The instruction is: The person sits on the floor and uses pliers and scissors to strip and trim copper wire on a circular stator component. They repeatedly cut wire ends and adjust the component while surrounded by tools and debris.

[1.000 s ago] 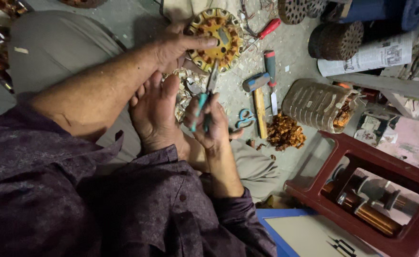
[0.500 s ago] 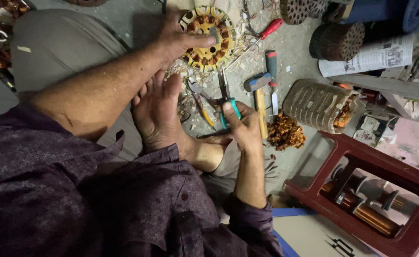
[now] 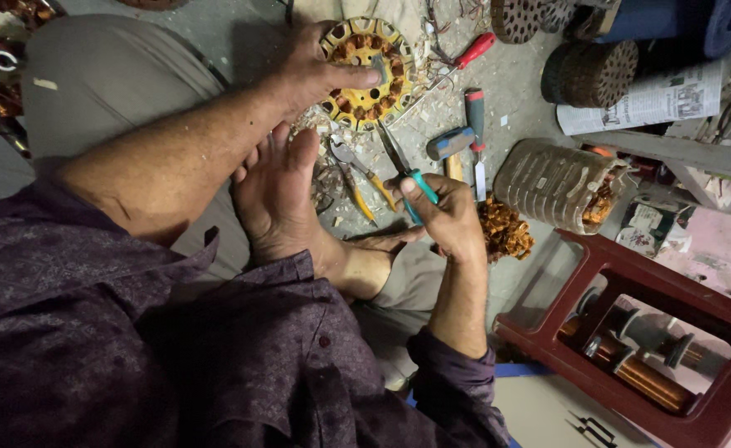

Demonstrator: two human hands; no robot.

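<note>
Yellow round motor part with copper coils lies on grey floor, near top edge. Left hand rests on motor part, fingers curled over rim, thumb across top. Right hand closed around teal-handled pliers, tips pointing up toward motor part. Bare foot between both hands. Yellow-handled pliers lie on floor just beside foot. Red screwdriver lies near motor part. Red stool stands at right edge.
</note>
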